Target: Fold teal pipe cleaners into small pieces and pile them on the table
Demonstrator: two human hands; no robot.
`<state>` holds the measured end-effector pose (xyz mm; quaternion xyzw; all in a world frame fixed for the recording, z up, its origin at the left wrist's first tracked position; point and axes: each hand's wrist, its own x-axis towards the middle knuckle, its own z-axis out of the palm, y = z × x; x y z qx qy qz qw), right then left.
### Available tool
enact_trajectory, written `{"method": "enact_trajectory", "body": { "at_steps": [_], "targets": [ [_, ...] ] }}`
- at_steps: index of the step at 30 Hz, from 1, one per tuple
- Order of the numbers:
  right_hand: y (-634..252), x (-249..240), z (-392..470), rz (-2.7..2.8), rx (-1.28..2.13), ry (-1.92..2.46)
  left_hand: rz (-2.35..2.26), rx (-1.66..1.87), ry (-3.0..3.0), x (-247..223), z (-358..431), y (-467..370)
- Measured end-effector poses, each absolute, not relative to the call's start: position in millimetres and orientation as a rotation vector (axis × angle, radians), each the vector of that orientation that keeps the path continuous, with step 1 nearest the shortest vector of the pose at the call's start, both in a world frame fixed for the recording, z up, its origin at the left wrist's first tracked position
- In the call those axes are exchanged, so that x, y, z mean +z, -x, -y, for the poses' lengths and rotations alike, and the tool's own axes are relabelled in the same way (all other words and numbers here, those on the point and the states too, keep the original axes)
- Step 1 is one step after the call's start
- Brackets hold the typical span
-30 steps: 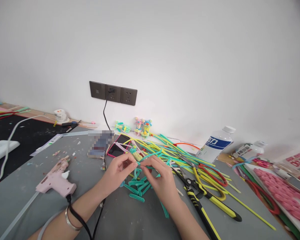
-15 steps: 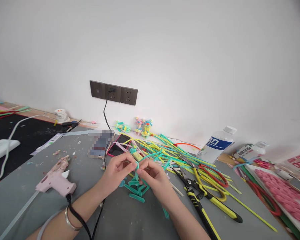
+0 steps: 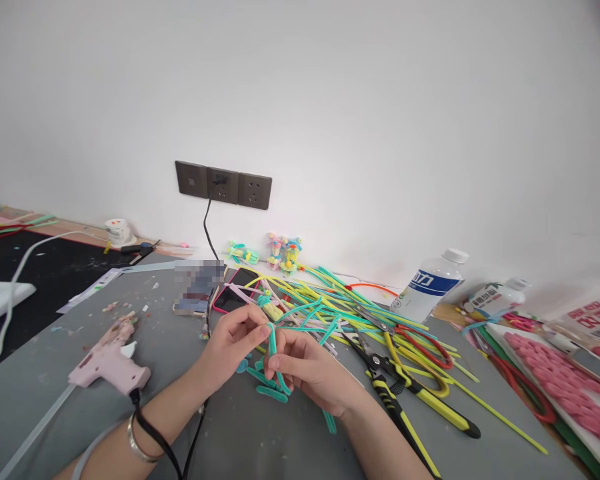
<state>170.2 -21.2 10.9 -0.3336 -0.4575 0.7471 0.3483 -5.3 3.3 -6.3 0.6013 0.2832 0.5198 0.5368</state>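
Observation:
A teal pipe cleaner [image 3: 273, 343] runs between my two hands above the grey table. My left hand [image 3: 241, 339] pinches its upper end between thumb and index finger. Lower down, my right hand [image 3: 297, 363] closes its thumb and fingers on the same strand. Short teal pipe cleaner pieces [image 3: 270, 393] lie on the table beneath my hands, partly hidden by them. Just behind my fingers rests a small yellow and teal pipe cleaner figure [image 3: 269, 305].
Long yellow and teal pipe cleaners [image 3: 325, 297] spread behind my hands. Pliers [image 3: 395, 380] and red-handled scissors [image 3: 420, 343] lie right, near a bottle [image 3: 433, 283]. A pink glue gun [image 3: 113, 360] lies left. Small figures [image 3: 284, 252] stand by the wall.
My right hand has moved slightly down along the teal pipe cleaner, showing more of the strand. My left hand keeps its pinch. The view has shifted slightly.

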Motion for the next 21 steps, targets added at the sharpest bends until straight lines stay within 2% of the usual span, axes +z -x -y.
{"method": "enact_trajectory", "body": {
  "at_steps": [6,10,15,21],
  "targets": [
    [-172.0,6.9,18.6,1.393,1.648,0.975,-0.807,1.052,-1.413,0.7,-6.2,3.4],
    [-169.0,-3.6,16.3,1.637,1.203,1.151,-0.910,0.969,-1.448,-0.4,-7.8,1.2],
    [-169.9,-11.0,16.0,1.834,0.626,1.276,-0.975,1.035,-1.496,-3.4,-10.4,1.4],
    [-173.4,-4.8,14.6,1.625,0.786,1.158,-0.924,1.061,-1.333,4.8,-9.2,4.6]
  ]
}}
